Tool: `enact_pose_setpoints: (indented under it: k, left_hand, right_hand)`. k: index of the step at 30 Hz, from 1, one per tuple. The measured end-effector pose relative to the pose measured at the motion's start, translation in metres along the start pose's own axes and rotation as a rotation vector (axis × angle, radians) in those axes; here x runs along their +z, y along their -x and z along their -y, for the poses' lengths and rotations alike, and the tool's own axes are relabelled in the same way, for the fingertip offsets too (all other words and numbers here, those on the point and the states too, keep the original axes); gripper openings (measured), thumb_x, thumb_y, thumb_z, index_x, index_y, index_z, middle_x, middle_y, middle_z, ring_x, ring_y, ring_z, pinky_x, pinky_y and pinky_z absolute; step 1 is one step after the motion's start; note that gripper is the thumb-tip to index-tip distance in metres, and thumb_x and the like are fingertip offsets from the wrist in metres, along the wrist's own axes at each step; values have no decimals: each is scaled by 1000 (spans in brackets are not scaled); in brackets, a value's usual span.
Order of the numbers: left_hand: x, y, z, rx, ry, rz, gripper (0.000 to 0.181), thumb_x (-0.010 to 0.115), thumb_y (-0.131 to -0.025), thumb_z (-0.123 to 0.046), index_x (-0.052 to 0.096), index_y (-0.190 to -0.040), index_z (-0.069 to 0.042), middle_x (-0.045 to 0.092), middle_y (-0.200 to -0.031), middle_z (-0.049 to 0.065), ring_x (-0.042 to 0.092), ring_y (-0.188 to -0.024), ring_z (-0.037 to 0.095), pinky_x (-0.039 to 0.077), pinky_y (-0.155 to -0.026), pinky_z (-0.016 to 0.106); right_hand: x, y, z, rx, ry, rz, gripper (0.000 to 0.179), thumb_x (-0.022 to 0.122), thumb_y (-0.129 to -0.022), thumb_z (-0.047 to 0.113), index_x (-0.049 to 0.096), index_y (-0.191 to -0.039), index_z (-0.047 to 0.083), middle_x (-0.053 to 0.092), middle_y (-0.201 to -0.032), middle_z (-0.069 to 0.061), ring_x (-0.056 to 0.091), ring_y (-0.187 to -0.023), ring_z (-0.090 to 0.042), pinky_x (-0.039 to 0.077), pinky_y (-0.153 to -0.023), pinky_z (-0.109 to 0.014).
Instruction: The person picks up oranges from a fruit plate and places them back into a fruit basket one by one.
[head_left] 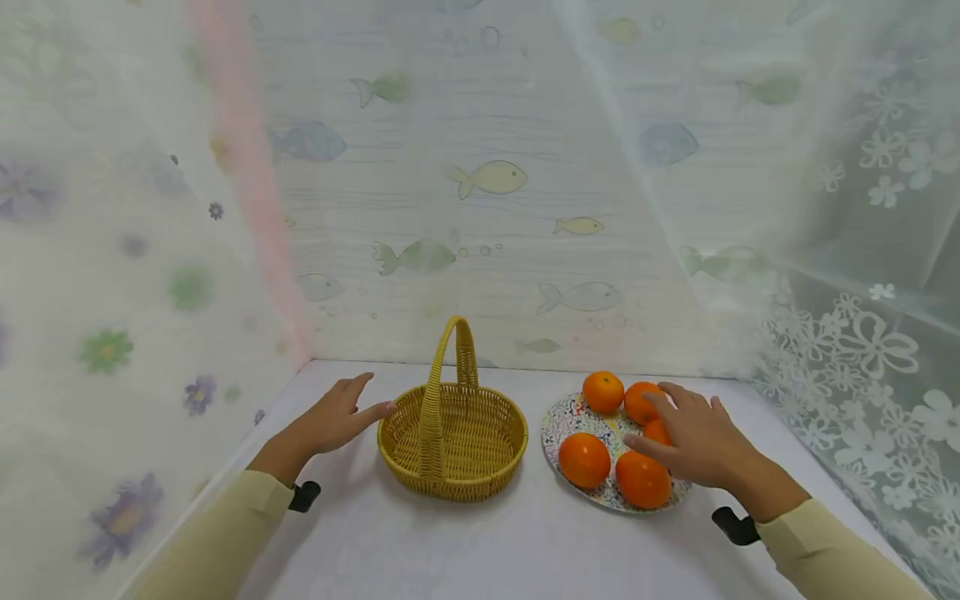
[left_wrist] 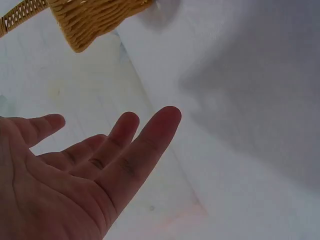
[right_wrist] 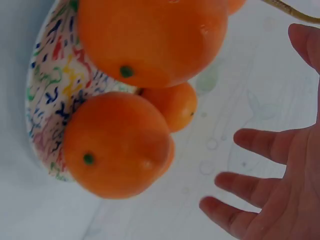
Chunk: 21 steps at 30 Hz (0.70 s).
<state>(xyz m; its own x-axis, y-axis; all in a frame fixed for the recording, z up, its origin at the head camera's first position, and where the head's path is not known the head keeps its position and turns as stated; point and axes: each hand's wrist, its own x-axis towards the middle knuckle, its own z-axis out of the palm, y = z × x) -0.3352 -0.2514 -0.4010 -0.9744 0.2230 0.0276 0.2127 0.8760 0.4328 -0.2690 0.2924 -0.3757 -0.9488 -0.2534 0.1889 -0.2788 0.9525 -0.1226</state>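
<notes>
Five round, glossy orange fruits (head_left: pixel 584 460) sit on a round white plate with multicoloured squiggles (head_left: pixel 558 423), to the right of centre on the table. Two lie along the near side of the plate, one at its far edge, and the others towards its right, where one is partly hidden behind the person's right hand (head_left: pixel 701 437). In the right wrist view, small green stem ends show on the two nearest fruits.

The right hand hovers over the right side of the plate, its fingers loosely extended and spread; in the wrist view they stand apart from the nearest fruits.

Left of the plate, just beside it, stands an upright yellow-brown woven basket with a tall arched handle (head_left: pixel 465 487). The person's left hand (head_left: pixel 333 417) is raised at its left side, fingers extended and relaxed, the thumb pointing at the rim; whether the thumb touches it I cannot tell.

Beige sleeves (head_left: pixel 225 525) cover both forearms, with a small black device (head_left: pixel 303 497) below each wrist. A white cloth (head_left: pixel 480 550) covers the table, and behind it hangs a pale translucent curtain with printed fish (head_left: pixel 491 177)
</notes>
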Motion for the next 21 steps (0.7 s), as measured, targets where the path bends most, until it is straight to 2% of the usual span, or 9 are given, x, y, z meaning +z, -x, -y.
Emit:
enact_pose_setpoints:
  k: [3,7,12,14,16,18,21]
  left_hand:
    - [10,-2,1,-22,82,-17,94,57,-96,-69,30,-161,-8,30,-161,28,61,-121,38,59,-87,50]
    - [24,-3,1,-55,191,-3,92,66,-93,-63,34,-159,-7,34,-157,30,67,-104,29,61,-66,34]
    - [36,-6,-2,-99,252,17,92,67,-92,-63,34,-158,-8,36,-154,33,69,-72,19,59,-63,32]
    - [39,-7,-2,-113,267,19,91,67,-93,-62,34,-158,-7,36,-154,34,70,-68,20,60,-63,32]
    - [40,-9,-2,-125,306,18,88,66,-95,-59,34,-157,-6,36,-155,34,72,-78,24,61,-63,33]
    - [40,-10,-3,-145,355,18,84,64,-97,-57,35,-157,-6,37,-157,31,72,-97,33,63,-63,34]
    - [40,-12,-3,-173,429,18,78,58,-101,-54,35,-157,-5,38,-158,28,60,-124,45,64,-64,35]
  right_hand:
    - [-1,-1,3,-56,-32,-24,88,52,-91,79,56,-146,10,49,-151,-24,47,-135,-49,27,-108,-81]
    - [-2,-3,7,-90,-67,-24,85,53,-91,78,58,-143,10,51,-149,-20,51,-132,-45,39,-107,-71]
    - [0,-6,14,-71,-119,12,82,58,-91,75,57,-143,13,51,-148,-16,52,-129,-41,47,-102,-68]
    - [0,-7,17,-65,-137,27,82,58,-91,75,56,-144,13,51,-148,-16,53,-128,-40,49,-101,-67]
    - [0,-9,20,-69,-168,40,81,60,-91,74,56,-143,12,51,-147,-16,54,-126,-38,50,-101,-64]
    - [-1,-11,23,-77,-200,53,80,61,-91,73,57,-142,11,50,-147,-18,54,-127,-37,50,-102,-63]
    - [-5,-15,26,-82,-273,71,77,63,-92,69,57,-141,9,49,-148,-20,55,-127,-37,49,-104,-63]
